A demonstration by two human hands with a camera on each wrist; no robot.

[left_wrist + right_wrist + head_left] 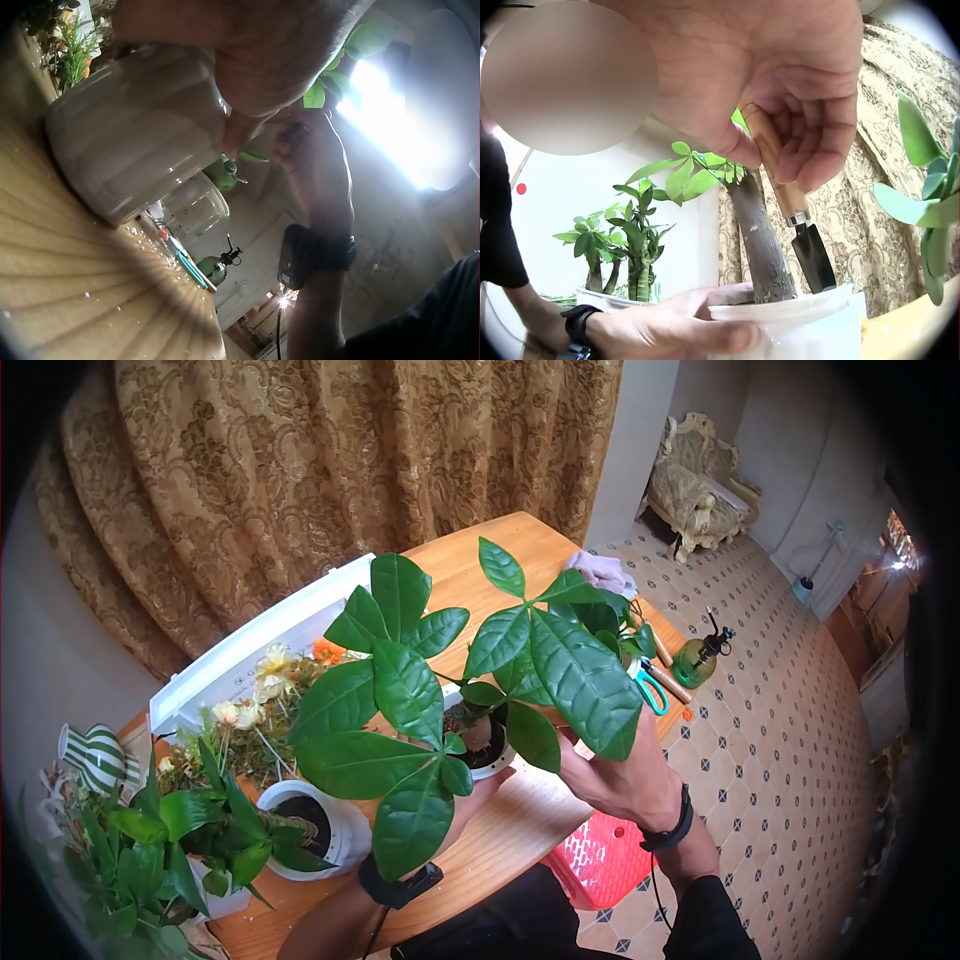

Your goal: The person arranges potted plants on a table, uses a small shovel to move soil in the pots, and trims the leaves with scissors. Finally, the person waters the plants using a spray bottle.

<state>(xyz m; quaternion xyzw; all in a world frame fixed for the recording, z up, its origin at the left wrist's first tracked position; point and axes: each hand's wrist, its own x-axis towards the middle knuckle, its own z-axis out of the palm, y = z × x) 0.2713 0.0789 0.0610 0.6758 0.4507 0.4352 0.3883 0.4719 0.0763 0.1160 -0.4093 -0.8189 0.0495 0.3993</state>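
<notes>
A leafy plant with a thick bare trunk (759, 236) stands in a white pot (135, 127) on the wooden table. My left hand (667, 326) holds this pot at its side, fingers and thumb around the wall near the rim. In the right wrist view my right hand (795, 71) grips the wooden handle of a small trowel (780, 169). Its black blade points down beside the trunk, with the tip at the pot's rim. Dark soil (490, 745) shows inside the pot in the head view, while broad leaves hide the trowel there.
On the left stand another white pot (345, 830) with a plant and a white box (180, 700) beside flowers (265, 685). Teal-handled scissors (652, 690), wooden-handled tools (668, 682), a green spray bottle (697, 660) and a cloth (600, 570) are at the right. A red stool (605, 860) stands below.
</notes>
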